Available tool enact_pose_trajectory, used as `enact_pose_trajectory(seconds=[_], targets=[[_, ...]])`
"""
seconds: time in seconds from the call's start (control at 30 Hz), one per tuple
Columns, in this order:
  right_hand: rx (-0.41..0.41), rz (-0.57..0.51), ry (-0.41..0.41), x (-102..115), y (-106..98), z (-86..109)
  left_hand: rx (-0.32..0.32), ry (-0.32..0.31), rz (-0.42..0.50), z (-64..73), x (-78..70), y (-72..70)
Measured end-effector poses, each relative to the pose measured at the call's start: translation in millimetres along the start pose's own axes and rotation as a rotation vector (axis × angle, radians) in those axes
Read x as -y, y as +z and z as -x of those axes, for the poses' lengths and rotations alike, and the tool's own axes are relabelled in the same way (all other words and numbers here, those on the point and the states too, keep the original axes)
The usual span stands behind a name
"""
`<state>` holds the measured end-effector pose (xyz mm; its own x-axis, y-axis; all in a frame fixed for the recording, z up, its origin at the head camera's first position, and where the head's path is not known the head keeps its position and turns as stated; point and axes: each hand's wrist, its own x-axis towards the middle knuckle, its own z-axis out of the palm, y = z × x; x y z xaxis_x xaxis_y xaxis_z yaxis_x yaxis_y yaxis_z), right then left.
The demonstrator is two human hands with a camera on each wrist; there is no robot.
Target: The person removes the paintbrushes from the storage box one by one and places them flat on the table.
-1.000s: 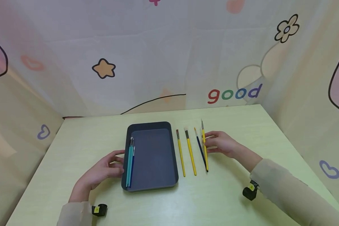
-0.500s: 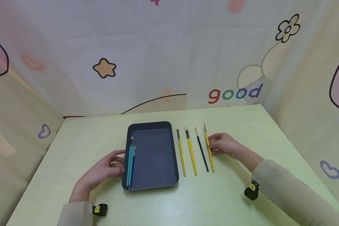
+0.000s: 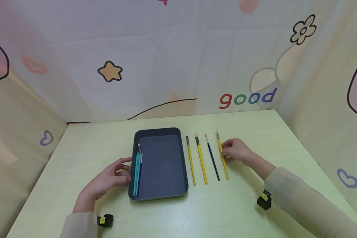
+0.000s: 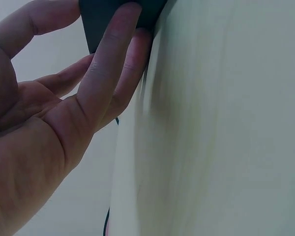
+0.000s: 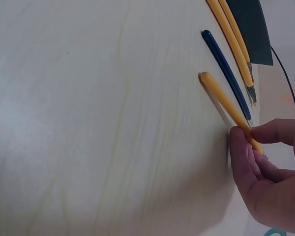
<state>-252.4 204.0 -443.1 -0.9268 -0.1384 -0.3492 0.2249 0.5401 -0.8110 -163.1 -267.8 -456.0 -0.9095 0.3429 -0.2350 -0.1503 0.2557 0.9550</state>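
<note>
My right hand [image 3: 236,151] pinches a yellow-handled paintbrush [image 3: 223,158] between thumb and fingers, at the right end of a row of brushes. In the right wrist view the handle of this paintbrush [image 5: 221,96] slants just above the table, over its shadow. To its left lies a dark blue paintbrush [image 3: 212,159], then two more yellow ones, a white-tipped paintbrush [image 3: 201,162] and a brown-tipped paintbrush [image 3: 190,163]. With its fingertips my left hand [image 3: 107,178] touches the outer left wall of a dark grey tray [image 3: 163,165]; the left wrist view shows those fingertips on the tray wall [image 4: 101,24].
Inside the tray, along its left side, lie two teal paintbrushes [image 3: 136,172] and a blue paintbrush [image 3: 139,178]. The pale table [image 3: 214,215] ends at a patterned cloth backdrop [image 3: 154,66], which also hangs at both sides.
My right hand has moved a little to the right with the yellow paintbrush, away from the dark blue one that it crossed earlier. The left hand and the tray have stayed put.
</note>
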Motion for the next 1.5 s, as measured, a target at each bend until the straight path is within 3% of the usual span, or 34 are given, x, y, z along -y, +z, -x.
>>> enact_pose_trajectory(seconds=[0.23, 0.77, 1.2, 1.5], targets=[[-0.059, 0.104, -0.008, -2.8, -1.0, -0.4, -0.006, -0.008, -0.007, 0.0, -0.6, 0.3], [-0.098, 0.263, -0.069, -1.1, 4.3, -0.7, -0.009, -0.010, -0.014, 0.0, -0.8, 0.5], [-0.121, 0.280, -0.100, 2.9, 1.1, 0.5, -0.009, -0.024, -0.025, -1.5, -0.9, 0.3], [-0.125, 0.167, -0.135, 18.4, 2.9, 0.8, -0.014, -0.027, -0.033, -1.7, 0.4, 0.0]])
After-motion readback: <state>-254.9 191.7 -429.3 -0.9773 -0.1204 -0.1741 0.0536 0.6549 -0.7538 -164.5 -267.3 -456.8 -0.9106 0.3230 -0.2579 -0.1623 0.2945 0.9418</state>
